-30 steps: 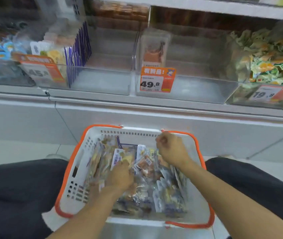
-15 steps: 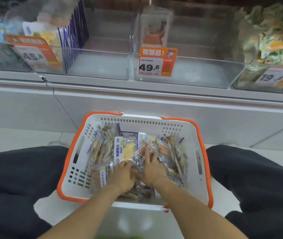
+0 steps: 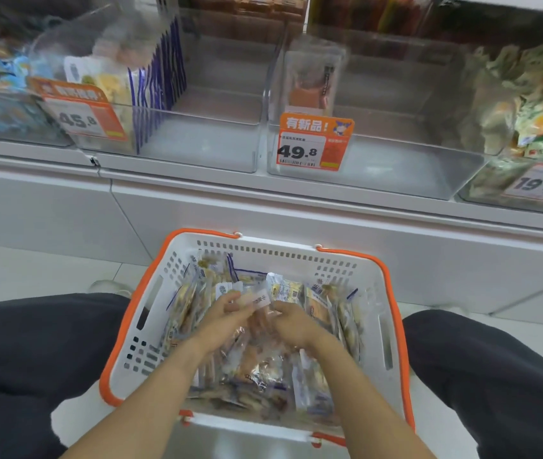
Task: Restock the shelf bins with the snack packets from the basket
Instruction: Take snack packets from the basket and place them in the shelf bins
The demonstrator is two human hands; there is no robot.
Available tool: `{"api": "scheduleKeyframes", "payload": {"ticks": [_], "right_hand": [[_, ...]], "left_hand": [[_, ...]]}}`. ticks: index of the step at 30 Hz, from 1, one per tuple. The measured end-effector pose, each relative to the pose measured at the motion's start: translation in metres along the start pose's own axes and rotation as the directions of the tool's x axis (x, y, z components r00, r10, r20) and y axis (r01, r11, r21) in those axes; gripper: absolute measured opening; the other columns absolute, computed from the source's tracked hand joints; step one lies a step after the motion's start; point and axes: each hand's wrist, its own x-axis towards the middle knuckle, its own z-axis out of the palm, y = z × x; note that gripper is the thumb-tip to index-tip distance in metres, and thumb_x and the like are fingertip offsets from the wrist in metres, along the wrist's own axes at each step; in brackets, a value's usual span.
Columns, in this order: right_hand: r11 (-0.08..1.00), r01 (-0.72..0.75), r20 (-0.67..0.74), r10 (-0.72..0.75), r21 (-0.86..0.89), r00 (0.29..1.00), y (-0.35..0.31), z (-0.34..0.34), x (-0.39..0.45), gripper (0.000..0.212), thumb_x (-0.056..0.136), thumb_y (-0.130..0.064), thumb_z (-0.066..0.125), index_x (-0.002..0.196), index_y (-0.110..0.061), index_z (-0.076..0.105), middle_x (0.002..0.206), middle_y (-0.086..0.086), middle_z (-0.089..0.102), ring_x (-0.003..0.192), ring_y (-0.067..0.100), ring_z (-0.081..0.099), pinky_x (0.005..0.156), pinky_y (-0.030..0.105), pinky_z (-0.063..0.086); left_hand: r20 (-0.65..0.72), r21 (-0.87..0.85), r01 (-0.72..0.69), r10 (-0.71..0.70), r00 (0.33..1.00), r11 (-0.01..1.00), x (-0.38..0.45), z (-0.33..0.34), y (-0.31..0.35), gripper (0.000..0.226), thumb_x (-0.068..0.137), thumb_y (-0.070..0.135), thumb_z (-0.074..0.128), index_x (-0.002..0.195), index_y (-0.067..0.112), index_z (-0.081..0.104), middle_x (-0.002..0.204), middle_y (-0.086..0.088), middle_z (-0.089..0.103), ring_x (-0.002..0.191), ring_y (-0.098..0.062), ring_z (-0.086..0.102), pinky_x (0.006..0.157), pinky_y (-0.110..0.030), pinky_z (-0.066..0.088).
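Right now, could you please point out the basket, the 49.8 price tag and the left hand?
basket [image 3: 368, 260]: head view, far rim.
49.8 price tag [image 3: 300, 151]: head view, printed number.
left hand [image 3: 222, 318]: head view, back of hand.

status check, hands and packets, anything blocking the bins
Left hand and right hand grip one snack packet over the basket. 49.8 bin nearly bare, unobstructed.

shelf [image 3: 296, 190]: clear bins [image 3: 197, 154] side by side | floor [image 3: 31, 273]: white basket [image 3: 372, 293], orange rim
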Motion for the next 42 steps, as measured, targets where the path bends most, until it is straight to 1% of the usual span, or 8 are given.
{"api": "scheduleKeyframes", "payload": {"ticks": [5,13,21,25,30,33,39,42], "right_hand": [[0.958,-0.016,0.185,-0.039,0.288,0.982,-0.010,-0.041,-0.012,0.030,0.082,0.000,0.056,0.105,-0.010,0.071,0.104,0.013,0.072,0.091,0.026,0.065,0.077,0.040,0.050],[0.650,0.279,-0.153,-0.245,0.707,0.957,-0.024,-0.082,-0.033,0.054,0.083,-0.019,0.071,0.134,-0.017,0.052,0.117,0.010,0.073,0.104,0.026,0.069,0.090,0.041,0.047],[0.678,0.426,-0.332,-0.274,0.599,0.903,-0.046,-0.076,-0.046,0.035,0.071,-0.004,0.078,0.104,-0.002,0.069,0.079,0.011,0.074,0.058,0.015,0.063,0.055,0.022,0.050],[0.533,0.488,-0.360,-0.331,0.691,0.872,-0.056,-0.075,-0.050,0.043,0.077,-0.008,0.080,0.117,0.000,0.068,0.098,0.024,0.073,0.081,0.033,0.069,0.073,0.038,0.059],[0.614,0.573,-0.378,-0.431,0.543,0.820,-0.070,-0.074,-0.062,0.036,0.081,-0.002,0.080,0.115,0.002,0.068,0.111,0.030,0.069,0.102,0.050,0.067,0.094,0.066,0.050],[0.534,0.740,-0.542,-0.510,0.409,0.668,-0.089,-0.089,-0.078,0.037,0.080,-0.004,0.080,0.114,0.004,0.068,0.111,0.027,0.070,0.104,0.044,0.068,0.094,0.056,0.053],[0.445,0.723,-0.650,-0.760,-0.528,-0.007,-0.155,-0.166,-0.099,0.020,0.085,-0.005,0.077,0.104,-0.003,0.072,0.100,0.007,0.071,0.095,0.013,0.067,0.085,0.022,0.050],[0.433,0.507,-0.475,-0.878,-0.745,0.052,-0.177,-0.219,-0.069,0.020,0.085,-0.008,0.078,0.104,-0.011,0.075,0.101,0.000,0.069,0.096,0.010,0.065,0.088,0.017,0.047]], "left_hand": [[0.205,-0.399,0.051,0.035,0.978,0.916,-0.017,-0.010,0.037,0.051,0.077,0.020,0.076,0.124,0.010,0.062,0.104,-0.021,0.073,0.085,-0.029,0.070,0.077,-0.042,0.058],[0.186,-0.823,0.053,0.181,0.966,0.566,-0.038,-0.001,0.079,0.028,0.082,-0.008,0.060,0.109,-0.001,0.054,0.116,-0.029,0.067,0.107,-0.040,0.068,0.083,-0.048,0.060],[0.020,-0.437,-0.266,0.305,0.952,0.859,-0.051,0.001,0.111,0.032,0.084,0.000,0.071,0.115,0.005,0.064,0.108,-0.014,0.075,0.098,-0.028,0.073,0.074,-0.033,0.059],[-0.039,-0.407,-0.357,0.375,0.926,0.841,-0.061,0.002,0.126,0.041,0.074,0.005,0.078,0.114,0.006,0.067,0.100,-0.016,0.076,0.089,-0.030,0.073,0.073,-0.036,0.059],[-0.005,-0.313,-0.469,0.493,0.870,0.826,-0.079,0.008,0.144,0.045,0.079,0.008,0.078,0.121,0.012,0.063,0.106,-0.009,0.076,0.099,-0.028,0.073,0.084,-0.042,0.059],[0.056,-0.220,-0.585,0.609,0.791,0.780,-0.087,-0.002,0.167,0.052,0.083,0.027,0.081,0.129,0.022,0.057,0.120,0.003,0.071,0.108,-0.017,0.069,0.090,-0.034,0.057],[-0.176,0.460,-0.752,0.879,0.443,0.472,-0.069,-0.032,0.243,0.050,0.092,0.031,0.067,0.138,0.026,0.046,0.134,0.016,0.045,0.126,0.001,0.041,0.107,-0.025,0.033],[-0.103,0.657,-0.663,0.914,0.392,0.359,-0.041,-0.028,0.268,0.078,0.092,0.035,0.066,0.153,0.014,0.023,0.147,-0.002,0.034,0.138,-0.016,0.024,0.121,-0.038,0.020]]}}
